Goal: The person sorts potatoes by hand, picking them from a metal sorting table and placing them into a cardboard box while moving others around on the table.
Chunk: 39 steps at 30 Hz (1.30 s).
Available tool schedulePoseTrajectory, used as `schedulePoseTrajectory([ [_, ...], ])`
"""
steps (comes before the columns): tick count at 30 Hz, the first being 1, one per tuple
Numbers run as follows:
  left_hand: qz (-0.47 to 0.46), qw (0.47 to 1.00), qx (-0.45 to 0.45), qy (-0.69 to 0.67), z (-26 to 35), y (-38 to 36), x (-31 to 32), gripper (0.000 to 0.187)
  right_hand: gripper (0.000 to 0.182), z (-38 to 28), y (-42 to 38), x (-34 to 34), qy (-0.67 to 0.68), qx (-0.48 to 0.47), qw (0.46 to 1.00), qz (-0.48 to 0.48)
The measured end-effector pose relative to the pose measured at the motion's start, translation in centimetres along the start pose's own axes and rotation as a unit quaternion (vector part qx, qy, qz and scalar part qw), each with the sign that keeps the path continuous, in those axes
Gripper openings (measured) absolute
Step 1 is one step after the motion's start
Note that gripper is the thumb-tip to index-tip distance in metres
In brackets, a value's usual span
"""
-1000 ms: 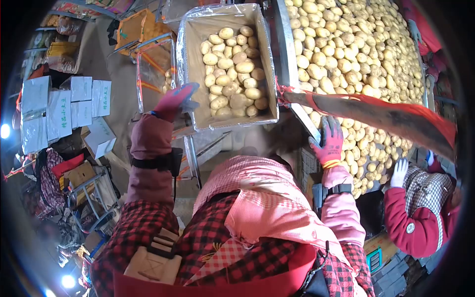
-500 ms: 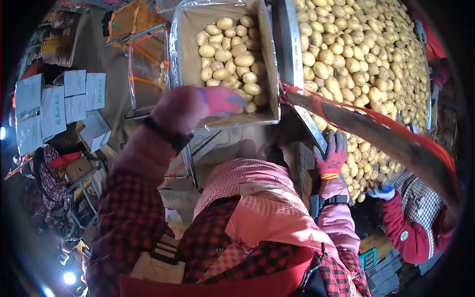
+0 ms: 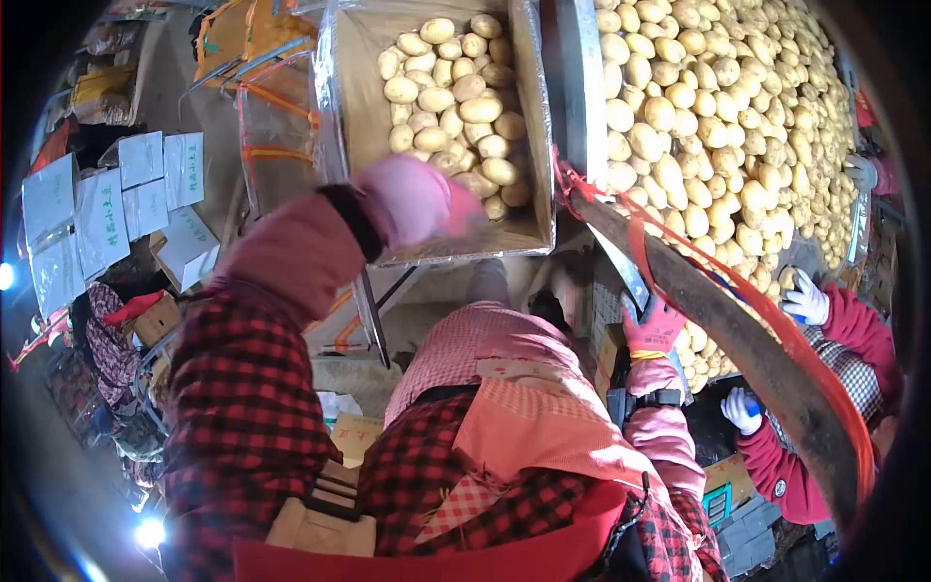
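Note:
My left hand, in a pink glove, hangs over the near edge of a lined carton; its fingers are smeared by motion. Inside the carton lie many potatoes, just beyond the hand. My right hand, also gloved in pink, is at the metal edge of the potato heap. Its thumb stands apart from the fingers, whose tips are partly hidden by a wooden pole wrapped in red plastic.
At right, a co-worker's gloved hand holds a potato near the heap; their other gloved hand is lower. Another gloved hand shows at the far edge. Flattened cartons and an orange-taped frame stand left.
My left hand has drawn back slightly toward the carton's near edge. My right hand's spread fingers now sit partly behind the pole. The co-worker's hands have moved apart, and the view has shifted.

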<state>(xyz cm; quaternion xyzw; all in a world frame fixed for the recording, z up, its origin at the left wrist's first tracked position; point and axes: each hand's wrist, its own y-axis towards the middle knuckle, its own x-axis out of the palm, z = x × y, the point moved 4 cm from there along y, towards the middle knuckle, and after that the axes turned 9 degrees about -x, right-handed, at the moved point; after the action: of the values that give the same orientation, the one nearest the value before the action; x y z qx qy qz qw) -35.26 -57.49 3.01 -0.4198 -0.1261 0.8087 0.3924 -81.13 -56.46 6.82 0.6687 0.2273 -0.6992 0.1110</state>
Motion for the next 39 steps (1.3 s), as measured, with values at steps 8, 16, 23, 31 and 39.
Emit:
schedulePoseTrajectory([
  [8,0.091,0.933,0.019,0.346,3.8,1.6,2.8,0.022,0.064,-1.3,1.5,-1.0,-0.001,-0.033,0.999,0.004],
  [16,-0.106,0.950,-0.216,0.200,2.4,3.9,1.9,0.028,0.067,1.7,-2.1,4.1,-0.004,0.033,0.995,-0.099],
  [23,0.055,0.974,-0.104,0.195,-4.2,5.3,10.5,0.020,0.069,1.6,-2.4,4.6,-0.053,0.050,0.991,-0.111],
  [31,-0.212,0.918,-0.198,0.269,3.9,3.1,0.9,0.028,0.074,0.8,-0.6,2.0,-0.037,-0.014,0.999,-0.034],
  [39,0.160,0.956,-0.123,-0.212,5.5,-4.1,-7.4,0.065,0.085,-1.9,1.3,-2.6,0.054,-0.010,0.998,0.011],
])
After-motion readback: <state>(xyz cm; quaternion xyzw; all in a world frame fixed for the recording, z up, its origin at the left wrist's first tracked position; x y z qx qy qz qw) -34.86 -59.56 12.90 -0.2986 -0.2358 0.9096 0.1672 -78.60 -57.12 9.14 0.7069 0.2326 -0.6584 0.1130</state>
